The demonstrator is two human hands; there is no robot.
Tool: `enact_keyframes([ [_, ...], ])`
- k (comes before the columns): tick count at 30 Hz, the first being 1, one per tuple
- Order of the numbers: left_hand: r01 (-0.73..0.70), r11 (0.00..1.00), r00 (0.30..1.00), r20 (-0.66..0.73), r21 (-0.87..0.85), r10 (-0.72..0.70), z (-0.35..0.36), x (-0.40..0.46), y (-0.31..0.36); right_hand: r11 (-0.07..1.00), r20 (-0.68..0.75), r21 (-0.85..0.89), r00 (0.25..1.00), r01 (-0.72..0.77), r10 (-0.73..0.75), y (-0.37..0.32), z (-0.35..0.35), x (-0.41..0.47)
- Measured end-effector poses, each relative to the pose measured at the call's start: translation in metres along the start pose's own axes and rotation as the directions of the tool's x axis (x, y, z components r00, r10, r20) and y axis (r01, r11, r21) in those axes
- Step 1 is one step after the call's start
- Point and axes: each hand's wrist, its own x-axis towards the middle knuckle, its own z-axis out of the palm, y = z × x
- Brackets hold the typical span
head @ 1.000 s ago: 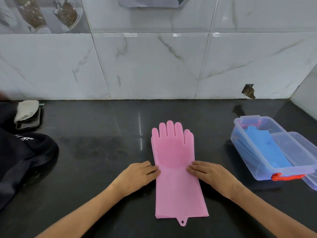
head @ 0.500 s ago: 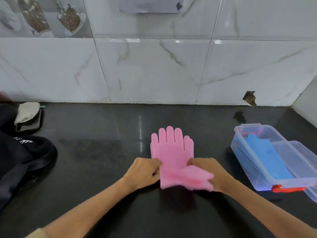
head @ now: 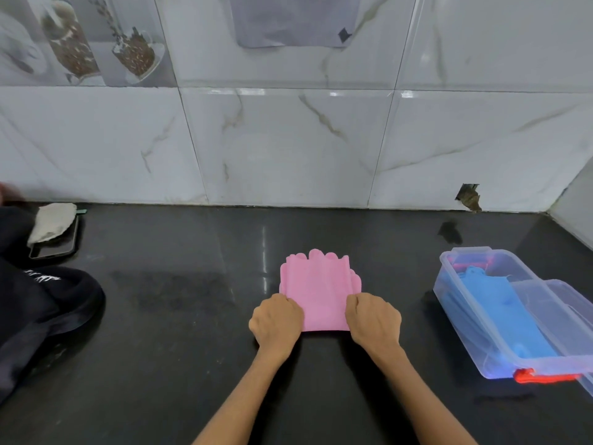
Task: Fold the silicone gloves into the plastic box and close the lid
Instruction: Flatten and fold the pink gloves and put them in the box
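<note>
A pink silicone glove (head: 319, 292) lies folded in half on the black counter, its cuff laid over the fingers, whose tips peek out at the far edge. My left hand (head: 276, 319) grips the fold's near left corner and my right hand (head: 373, 317) grips its near right corner. To the right stands a clear plastic box (head: 449, 285) with a blue glove (head: 500, 311) lying inside. Its clear lid (head: 564, 303) rests loosely across the box's right side, and a red latch (head: 542, 377) shows at the near end.
A black garment (head: 41, 313) is heaped at the left edge, with a phone (head: 56, 247) and a pale cloth (head: 51, 223) behind it. The marble-tiled wall (head: 288, 146) closes the counter at the back and turns a corner at the far right.
The pink glove lay flat at full length; both hands lifted its cuff end and folded it forward over the fingers, so it is now half as long. The camera tilted up.
</note>
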Motion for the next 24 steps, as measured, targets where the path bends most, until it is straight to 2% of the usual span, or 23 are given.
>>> enact_keyframes([
  [2, 0.014, 1.000, 1.000, -0.020, -0.019, -0.015, 0.000, -0.003, 0.001, 0.991, -0.070, 0.134, 0.997, -0.006, 0.015, 0.002, 0.002, -0.005],
  [3, 0.020, 0.999, 1.000, -0.023, -0.025, -0.020, 0.000, -0.004, 0.001, 0.991, -0.093, 0.136, 0.996, 0.009, 0.004, 0.003, 0.003, -0.007],
  [7, 0.012, 0.999, 1.000, -0.027, -0.044, -0.013, -0.004, -0.008, 0.001, 0.998, -0.123, -0.053, 0.991, 0.044, -0.051, 0.000, 0.009, -0.007],
  [9, 0.015, 0.998, 0.999, -0.031, -0.067, -0.017, -0.003, -0.006, 0.000, 0.994, -0.131, -0.100, 0.990, 0.032, -0.045, -0.004, 0.009, -0.002],
  [11, -0.013, 0.999, 0.995, -0.096, -0.048, 0.008, -0.002, -0.012, 0.001, 0.994, -0.130, -0.105, 0.991, 0.010, -0.023, -0.007, 0.009, 0.003],
  [14, -0.180, 0.976, 0.969, -0.151, 0.118, 0.197, -0.006, -0.024, -0.001, 0.998, -0.179, 0.070, 0.984, 0.009, 0.004, -0.010, 0.013, 0.002],
  [16, -0.218, 0.970, 0.947, -0.216, 0.104, 0.236, -0.005, -0.020, -0.003, 0.977, -0.270, 0.206, 0.963, 0.062, -0.005, -0.006, 0.020, 0.000],
  [17, -0.253, 0.967, 0.933, -0.256, 0.028, 0.252, -0.002, -0.018, -0.006, 0.968, -0.282, 0.243, 0.960, 0.069, 0.002, -0.002, 0.023, 0.000],
  [19, -0.347, 0.921, 0.913, -0.288, -0.178, 0.289, 0.006, -0.011, -0.012, 0.970, -0.195, 0.239, 0.981, 0.054, -0.006, 0.002, 0.027, 0.002],
  [21, -0.261, 0.849, 0.962, -0.199, -0.459, 0.187, 0.007, -0.005, -0.009, 0.965, -0.056, 0.254, 0.997, 0.060, -0.047, 0.000, 0.028, 0.005],
  [24, -0.164, 0.764, 0.986, -0.085, -0.624, 0.142, 0.006, -0.002, 0.000, 0.900, 0.069, 0.435, 0.996, 0.025, -0.060, -0.008, 0.026, 0.005],
])
